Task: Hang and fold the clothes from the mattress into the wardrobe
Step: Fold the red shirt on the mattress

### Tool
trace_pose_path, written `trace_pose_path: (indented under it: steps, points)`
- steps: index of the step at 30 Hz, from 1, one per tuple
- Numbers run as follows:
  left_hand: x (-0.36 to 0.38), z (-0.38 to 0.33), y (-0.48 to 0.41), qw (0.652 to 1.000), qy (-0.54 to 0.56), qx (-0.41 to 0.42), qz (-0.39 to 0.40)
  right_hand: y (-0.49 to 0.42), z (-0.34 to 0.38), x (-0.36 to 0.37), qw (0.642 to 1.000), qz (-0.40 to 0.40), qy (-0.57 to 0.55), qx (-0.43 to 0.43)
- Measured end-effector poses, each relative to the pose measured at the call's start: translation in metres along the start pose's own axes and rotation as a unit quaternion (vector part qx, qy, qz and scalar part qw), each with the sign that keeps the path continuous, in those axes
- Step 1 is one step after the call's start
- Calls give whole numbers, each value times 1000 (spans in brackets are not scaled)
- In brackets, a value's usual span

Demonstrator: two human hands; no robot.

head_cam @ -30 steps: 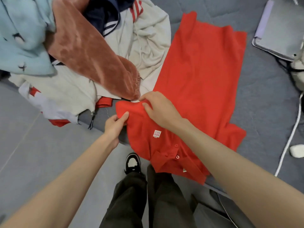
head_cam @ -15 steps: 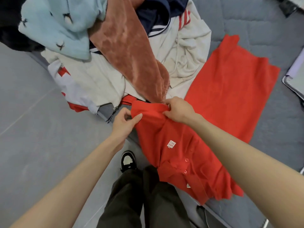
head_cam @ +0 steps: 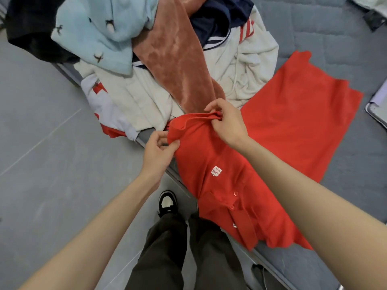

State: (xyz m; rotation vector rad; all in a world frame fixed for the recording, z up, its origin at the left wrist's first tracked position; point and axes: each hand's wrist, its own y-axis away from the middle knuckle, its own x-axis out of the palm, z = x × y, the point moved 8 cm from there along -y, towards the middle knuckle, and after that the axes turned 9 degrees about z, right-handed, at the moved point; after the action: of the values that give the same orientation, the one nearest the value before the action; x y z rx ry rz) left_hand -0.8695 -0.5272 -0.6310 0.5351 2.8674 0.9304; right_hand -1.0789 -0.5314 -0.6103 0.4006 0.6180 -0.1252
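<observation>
A red polo shirt (head_cam: 278,139) lies spread on the grey mattress (head_cam: 335,45), collar and buttons toward me, with a small white label on its chest. Its left sleeve is lifted off the mattress edge. My left hand (head_cam: 158,150) pinches the sleeve's lower corner. My right hand (head_cam: 227,122) pinches the sleeve's upper edge, bunching the cloth. A pile of clothes sits behind the shirt: a rust velvet garment (head_cam: 178,59), a cream hoodie (head_cam: 247,65), a light blue fleece (head_cam: 109,32), a navy piece (head_cam: 217,17) and a black one (head_cam: 31,28).
Grey tiled floor (head_cam: 46,164) lies left of the mattress edge. My dark trousers and a black-and-white shoe (head_cam: 167,203) stand close against the mattress. A grey tablet-like object (head_cam: 379,105) lies at the right edge of the mattress.
Both hands have raised the red sleeve off the mattress and spread apart along it. The view has shifted left, so the clothes pile shows more and the tablet less.
</observation>
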Motion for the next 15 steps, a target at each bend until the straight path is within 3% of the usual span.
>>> trace_pose_path:
  steps: [3,6,9,12,15]
  points:
    - [31,-12,15,993,-91,61,49,24,-16,-22,999,-31,15,10]
    - [80,-8,33,967,-179,98,151,53,-46,-41,996,-72,18,44]
    - [123,10,45,900,-338,143,237,77,-84,-49,992,-54,30,107]
    - [141,27,53,811,-491,193,255,103,-119,-50,986,-12,31,164]
    - [140,32,58,808,-507,197,227,138,-146,-63,975,-66,19,209]
